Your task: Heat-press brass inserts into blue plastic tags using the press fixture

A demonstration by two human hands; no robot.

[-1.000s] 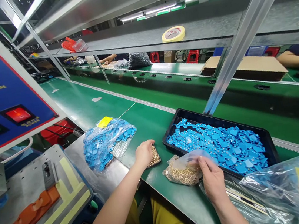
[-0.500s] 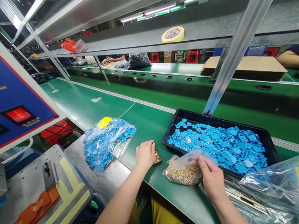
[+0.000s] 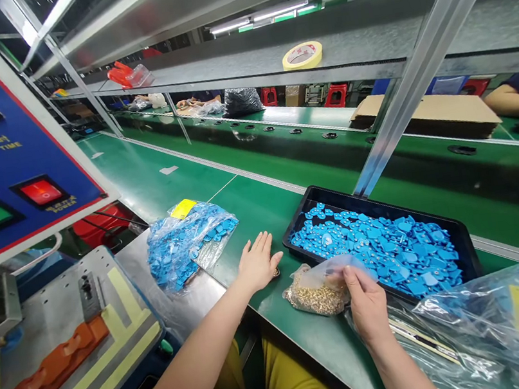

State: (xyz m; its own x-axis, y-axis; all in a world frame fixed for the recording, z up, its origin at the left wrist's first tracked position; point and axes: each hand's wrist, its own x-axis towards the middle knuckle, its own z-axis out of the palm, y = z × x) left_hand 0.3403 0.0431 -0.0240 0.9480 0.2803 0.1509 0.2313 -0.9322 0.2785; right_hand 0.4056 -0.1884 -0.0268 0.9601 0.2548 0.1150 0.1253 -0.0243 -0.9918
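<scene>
My left hand (image 3: 256,265) is spread, palm down, over a small dish of brass pieces (image 3: 276,272) on the green table; the hand hides most of the dish. Between the thumb and fingers of my right hand (image 3: 368,302) is the mouth of a clear plastic bag (image 3: 317,291), its lower part full of small brass pieces and lying on the table. Behind that bag stands a black tray (image 3: 468,248) with many blue plastic parts (image 3: 384,244) in it. Left of my left hand lies a clear bag of blue parts (image 3: 174,246) with a yellow label.
A machine (image 3: 68,353) with an orange fixture and a blue control panel (image 3: 16,166) stands at the left. Large plastic bags (image 3: 511,313) and a cutter (image 3: 425,339) lie at the right. A metal post (image 3: 421,73) rises behind the tray. Tape (image 3: 302,56) sits on the shelf.
My left hand has spread its fingers and now covers more of the small dish. My right hand still holds the bag's mouth. The view has shifted slightly.
</scene>
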